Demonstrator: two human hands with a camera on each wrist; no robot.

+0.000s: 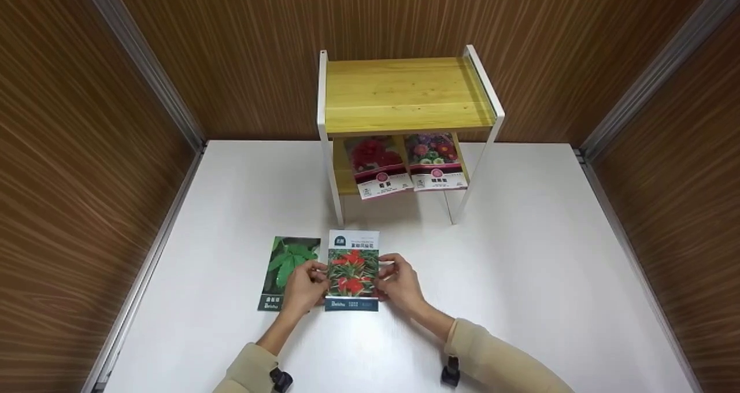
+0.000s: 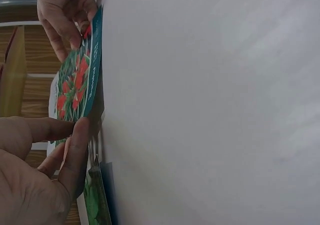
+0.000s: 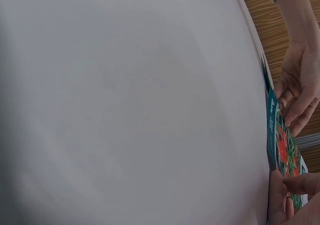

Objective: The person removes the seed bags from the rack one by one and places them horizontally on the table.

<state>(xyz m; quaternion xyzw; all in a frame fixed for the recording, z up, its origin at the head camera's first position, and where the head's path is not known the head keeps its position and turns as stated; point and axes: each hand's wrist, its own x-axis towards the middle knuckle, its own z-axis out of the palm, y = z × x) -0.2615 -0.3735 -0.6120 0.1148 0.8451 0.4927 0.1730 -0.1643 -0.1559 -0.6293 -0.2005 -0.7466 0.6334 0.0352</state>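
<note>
A seed packet with red flowers [image 1: 352, 271] is held by its two long sides, a little above the white table. My left hand [image 1: 304, 288] pinches its left edge between thumb and fingers, and my right hand [image 1: 400, 283] pinches the right edge. In the left wrist view the flower packet [image 2: 75, 87] is tilted, with a shadow under its lower edge. A green-leaf seed packet [image 1: 292, 266] lies on the table to the left, partly covered by my left hand. Part of that leaf packet [image 2: 95, 197] also shows in the left wrist view.
Behind the hands stands a small shelf [image 1: 407, 92] with a wooden top and white side frames. Two flower packets, one red [image 1: 378, 167] and one multicoloured [image 1: 436, 162], lie on its lower board and overhang the front. Wood-patterned walls [image 1: 231, 52] surround the white table [image 1: 537, 277].
</note>
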